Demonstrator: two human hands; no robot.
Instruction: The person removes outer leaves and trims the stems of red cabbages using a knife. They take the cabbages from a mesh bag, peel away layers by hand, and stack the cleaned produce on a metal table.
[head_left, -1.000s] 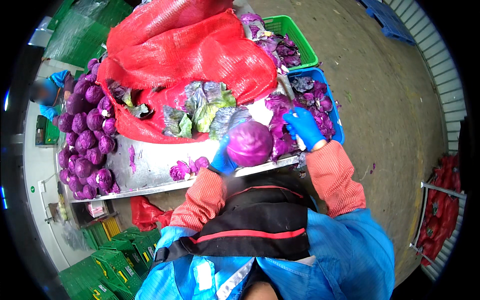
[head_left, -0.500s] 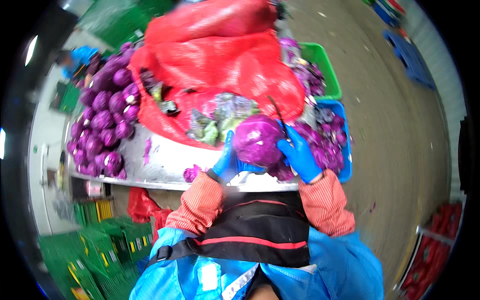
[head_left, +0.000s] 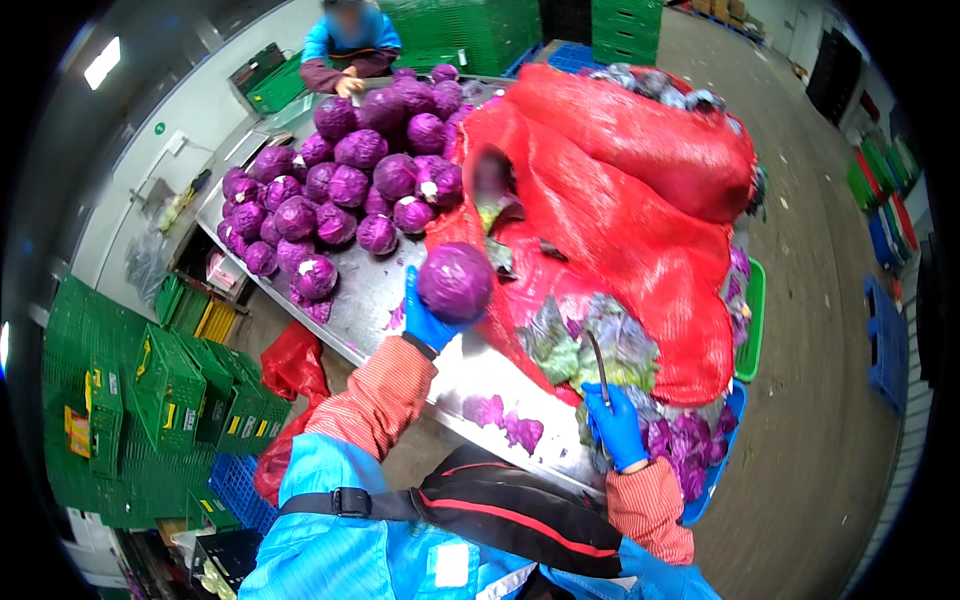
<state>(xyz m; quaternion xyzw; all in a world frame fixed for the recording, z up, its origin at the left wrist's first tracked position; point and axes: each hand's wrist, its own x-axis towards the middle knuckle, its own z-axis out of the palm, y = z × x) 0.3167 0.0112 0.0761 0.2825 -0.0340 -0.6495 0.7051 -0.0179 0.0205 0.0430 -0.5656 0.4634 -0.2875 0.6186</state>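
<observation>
Head view: left hand [head_left: 428, 324] cups a round cabbage [head_left: 456, 283], bare tabletop [head_left: 478, 372] beside it, table edge [head_left: 455, 421] behind; right hand [head_left: 618, 430] grips a knife [head_left: 598, 362] pointing forward.

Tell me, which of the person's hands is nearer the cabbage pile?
Left. The left hand holds a cabbage just in front of the cabbage pile; the right hand, with a thin tool, is farther away to the right, by loose leaves.
</observation>
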